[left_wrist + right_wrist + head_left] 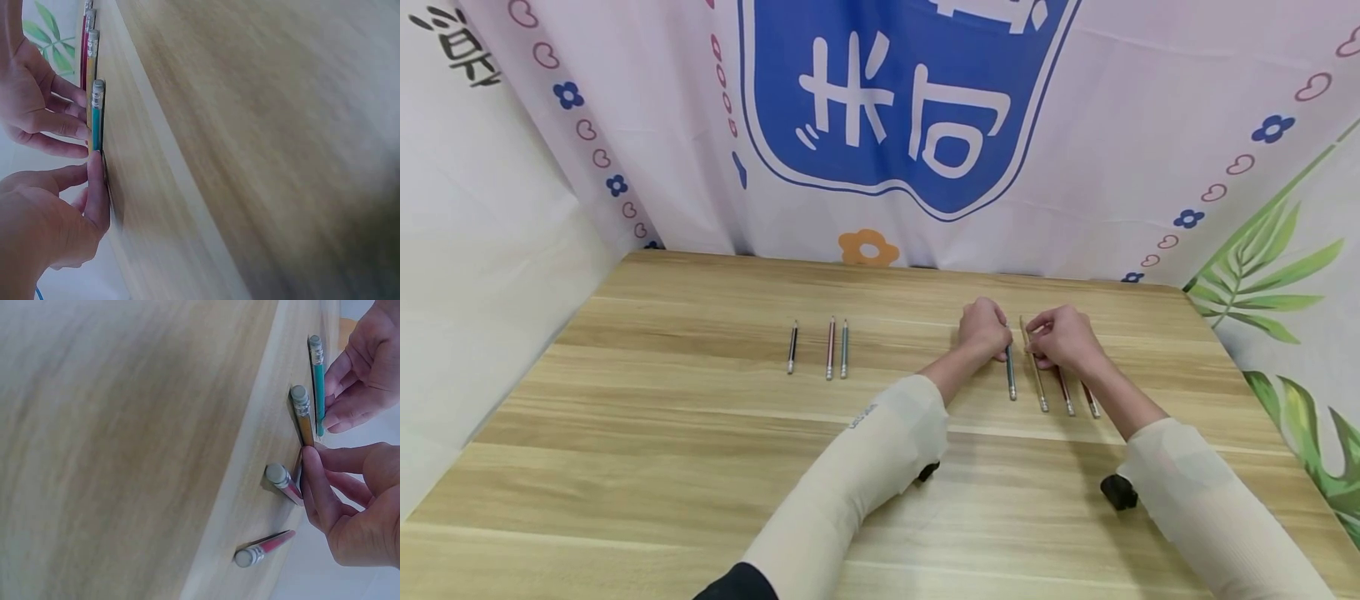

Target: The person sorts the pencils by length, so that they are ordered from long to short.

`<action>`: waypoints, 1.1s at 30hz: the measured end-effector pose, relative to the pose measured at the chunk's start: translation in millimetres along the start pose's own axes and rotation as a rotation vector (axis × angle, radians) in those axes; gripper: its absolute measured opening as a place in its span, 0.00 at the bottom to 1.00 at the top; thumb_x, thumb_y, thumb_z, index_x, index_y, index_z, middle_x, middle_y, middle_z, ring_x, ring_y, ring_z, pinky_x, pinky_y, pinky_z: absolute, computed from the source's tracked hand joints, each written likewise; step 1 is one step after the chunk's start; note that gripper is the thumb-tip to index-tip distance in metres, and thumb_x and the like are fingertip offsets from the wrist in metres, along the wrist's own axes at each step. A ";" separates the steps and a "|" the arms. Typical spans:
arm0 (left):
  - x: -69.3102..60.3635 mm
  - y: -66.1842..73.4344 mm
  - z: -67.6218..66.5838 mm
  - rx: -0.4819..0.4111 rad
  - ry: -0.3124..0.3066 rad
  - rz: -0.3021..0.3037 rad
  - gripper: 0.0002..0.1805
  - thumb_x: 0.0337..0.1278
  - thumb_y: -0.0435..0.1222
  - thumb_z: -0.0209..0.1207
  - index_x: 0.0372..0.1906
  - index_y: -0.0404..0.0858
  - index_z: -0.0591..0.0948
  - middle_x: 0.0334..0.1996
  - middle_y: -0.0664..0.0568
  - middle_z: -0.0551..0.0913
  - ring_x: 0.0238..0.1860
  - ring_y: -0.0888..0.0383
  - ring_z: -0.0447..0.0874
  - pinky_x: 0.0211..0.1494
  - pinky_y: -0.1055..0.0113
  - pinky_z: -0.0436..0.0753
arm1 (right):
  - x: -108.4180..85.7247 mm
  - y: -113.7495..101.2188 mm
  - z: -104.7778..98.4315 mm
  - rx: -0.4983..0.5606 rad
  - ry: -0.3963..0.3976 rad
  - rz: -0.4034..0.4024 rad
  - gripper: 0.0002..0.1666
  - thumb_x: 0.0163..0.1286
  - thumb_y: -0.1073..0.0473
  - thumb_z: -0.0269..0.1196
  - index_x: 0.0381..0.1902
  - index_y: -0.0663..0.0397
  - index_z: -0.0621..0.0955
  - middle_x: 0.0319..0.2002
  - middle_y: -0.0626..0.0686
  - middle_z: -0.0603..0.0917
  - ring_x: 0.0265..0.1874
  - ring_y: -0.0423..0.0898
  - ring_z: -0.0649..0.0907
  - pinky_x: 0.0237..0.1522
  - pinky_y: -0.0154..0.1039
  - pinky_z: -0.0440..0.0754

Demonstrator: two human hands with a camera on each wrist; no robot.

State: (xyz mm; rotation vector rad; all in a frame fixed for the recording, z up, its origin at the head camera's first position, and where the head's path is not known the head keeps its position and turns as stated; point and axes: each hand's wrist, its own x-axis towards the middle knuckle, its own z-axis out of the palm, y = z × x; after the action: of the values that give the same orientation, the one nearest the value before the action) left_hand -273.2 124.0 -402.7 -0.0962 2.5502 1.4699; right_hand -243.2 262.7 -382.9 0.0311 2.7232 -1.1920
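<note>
My left hand (985,329) is at a teal pencil (1011,379) lying on the table, its thumb and fingers pinching the shaft. Just to the right, my right hand (1063,337) pinches a yellow pencil (1040,387) between thumb and forefinger, as the right wrist view shows. Both pencils have their eraser ends toward me. Under and beside the right hand lie a dark red pencil (1066,396) and another red pencil (1092,402), partly hidden by the hand and wrist. In the left wrist view the left hand (62,212) is close to the right hand (44,100).
Farther left on the wooden table (647,450) lie a black pencil (793,348), a red pencil (831,350) and a grey-blue pencil (845,350), roughly parallel. A printed curtain (685,167) hangs along the table's back edge.
</note>
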 end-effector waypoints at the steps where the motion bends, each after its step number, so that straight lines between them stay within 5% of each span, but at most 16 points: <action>1: 0.0 -0.6 -0.3 -0.013 -0.004 0.001 0.10 0.52 0.19 0.67 0.30 0.36 0.81 0.25 0.47 0.82 0.08 0.62 0.75 0.15 0.73 0.84 | 0.0 0.1 0.1 0.001 -0.001 0.001 0.19 0.64 0.74 0.67 0.53 0.77 0.81 0.36 0.64 0.88 0.21 0.40 0.86 0.25 0.35 0.91; 17: 1.2 -5.7 -0.7 -0.120 -0.075 0.025 0.11 0.50 0.18 0.70 0.38 0.31 0.87 0.18 0.54 0.78 0.11 0.61 0.77 0.18 0.72 0.86 | 0.1 0.5 0.1 -0.007 -0.006 0.009 0.19 0.66 0.74 0.66 0.53 0.77 0.80 0.36 0.64 0.88 0.21 0.40 0.86 0.25 0.35 0.91; 33: -1.8 -6.7 -3.9 -0.175 -0.091 0.028 0.11 0.49 0.17 0.71 0.39 0.29 0.87 0.18 0.49 0.82 0.12 0.59 0.80 0.19 0.70 0.87 | 0.4 1.0 0.2 -0.017 -0.014 0.002 0.18 0.67 0.73 0.65 0.54 0.77 0.80 0.37 0.64 0.88 0.22 0.40 0.86 0.26 0.34 0.91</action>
State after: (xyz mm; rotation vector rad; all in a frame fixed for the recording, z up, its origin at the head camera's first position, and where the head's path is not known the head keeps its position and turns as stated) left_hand -270.9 117.1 -406.1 -0.0182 2.3573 1.6655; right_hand -243.5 263.2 -383.8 0.0234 2.7202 -1.1639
